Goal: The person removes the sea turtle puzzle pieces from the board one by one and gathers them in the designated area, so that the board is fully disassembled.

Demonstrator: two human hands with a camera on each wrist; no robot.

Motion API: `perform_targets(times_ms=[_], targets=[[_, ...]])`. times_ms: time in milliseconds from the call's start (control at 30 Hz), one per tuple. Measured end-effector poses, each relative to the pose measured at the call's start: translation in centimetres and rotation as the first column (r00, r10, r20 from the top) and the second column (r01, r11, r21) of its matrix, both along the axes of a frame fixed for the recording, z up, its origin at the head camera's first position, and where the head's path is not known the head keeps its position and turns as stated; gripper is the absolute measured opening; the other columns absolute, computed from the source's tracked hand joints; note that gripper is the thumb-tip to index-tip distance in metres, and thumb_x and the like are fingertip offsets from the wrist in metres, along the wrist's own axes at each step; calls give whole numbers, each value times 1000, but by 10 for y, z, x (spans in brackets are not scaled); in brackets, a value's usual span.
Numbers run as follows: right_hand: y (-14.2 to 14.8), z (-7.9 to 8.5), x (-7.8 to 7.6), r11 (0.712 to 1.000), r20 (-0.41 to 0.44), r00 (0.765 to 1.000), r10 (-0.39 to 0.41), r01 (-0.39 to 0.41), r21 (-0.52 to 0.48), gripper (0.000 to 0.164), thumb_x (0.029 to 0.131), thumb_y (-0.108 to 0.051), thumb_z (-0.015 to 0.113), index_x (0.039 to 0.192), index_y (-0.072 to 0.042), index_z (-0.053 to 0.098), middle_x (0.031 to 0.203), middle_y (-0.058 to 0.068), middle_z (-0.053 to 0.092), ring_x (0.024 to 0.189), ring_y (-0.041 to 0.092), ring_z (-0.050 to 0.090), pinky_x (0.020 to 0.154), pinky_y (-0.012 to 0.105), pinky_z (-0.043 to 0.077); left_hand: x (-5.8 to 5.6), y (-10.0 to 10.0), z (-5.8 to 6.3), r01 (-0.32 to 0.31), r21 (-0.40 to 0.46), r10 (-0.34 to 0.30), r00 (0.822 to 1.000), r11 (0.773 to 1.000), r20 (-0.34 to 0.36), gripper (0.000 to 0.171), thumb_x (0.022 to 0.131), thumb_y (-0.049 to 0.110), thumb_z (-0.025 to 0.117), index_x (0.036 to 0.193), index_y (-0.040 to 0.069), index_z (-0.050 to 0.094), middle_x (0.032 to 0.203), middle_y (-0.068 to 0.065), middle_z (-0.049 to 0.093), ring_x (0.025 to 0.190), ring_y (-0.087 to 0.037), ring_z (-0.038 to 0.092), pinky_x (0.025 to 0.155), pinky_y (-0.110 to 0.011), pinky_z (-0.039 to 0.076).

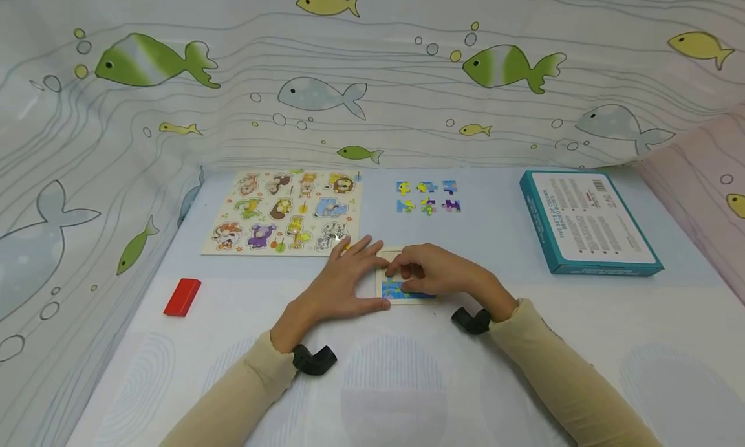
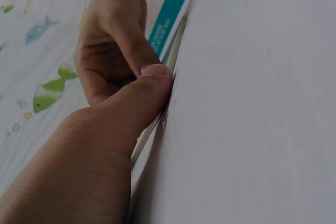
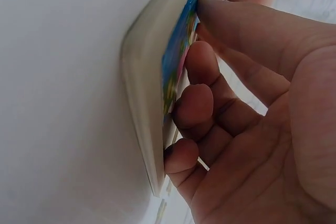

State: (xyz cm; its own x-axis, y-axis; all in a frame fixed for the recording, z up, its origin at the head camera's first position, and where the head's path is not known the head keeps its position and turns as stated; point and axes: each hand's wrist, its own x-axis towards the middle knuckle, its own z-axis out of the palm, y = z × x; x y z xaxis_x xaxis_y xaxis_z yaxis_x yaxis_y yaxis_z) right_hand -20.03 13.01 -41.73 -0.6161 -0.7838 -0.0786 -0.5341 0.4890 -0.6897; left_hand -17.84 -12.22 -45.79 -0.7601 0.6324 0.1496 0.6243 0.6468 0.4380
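A small jigsaw puzzle in a pale wooden frame point(image 1: 401, 302) lies before me, its lower part filled with blue pieces point(image 1: 396, 292). My left hand point(image 1: 343, 281) spreads beside it, thumb along the near edge and fingers at the left side. Over the frame, my right hand point(image 1: 442, 270) is curled, thumb and forefinger pinching at a puzzle piece that they largely hide. The right wrist view shows the thumb tip point(image 3: 210, 6) against the picture surface point(image 3: 181, 51), with the other fingers bent along the frame's side. Several loose puzzle pieces point(image 1: 427, 206) lie in two rows behind.
An animal puzzle board point(image 1: 268, 215) lies at the back left, close to my left fingertips. A teal-edged box point(image 1: 599, 224) stands at the back right. Far left is a red block point(image 1: 182, 297). A fish-patterned cloth point(image 1: 407, 59) rises behind the table.
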Motion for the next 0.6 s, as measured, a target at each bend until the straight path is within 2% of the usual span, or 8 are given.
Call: perform_targets(times_ms=[600], targets=[[-5,1,5,1000,72,997,-20,19,10,25,92,-3,70,116,-10,70,91,0,61,73,11,50,68,22,44,-1,0,-1,7,25,-7,1000,1000,-16,64,79,67,74,130,30,64,160,1,45,157,-26,27,127,-56,4]])
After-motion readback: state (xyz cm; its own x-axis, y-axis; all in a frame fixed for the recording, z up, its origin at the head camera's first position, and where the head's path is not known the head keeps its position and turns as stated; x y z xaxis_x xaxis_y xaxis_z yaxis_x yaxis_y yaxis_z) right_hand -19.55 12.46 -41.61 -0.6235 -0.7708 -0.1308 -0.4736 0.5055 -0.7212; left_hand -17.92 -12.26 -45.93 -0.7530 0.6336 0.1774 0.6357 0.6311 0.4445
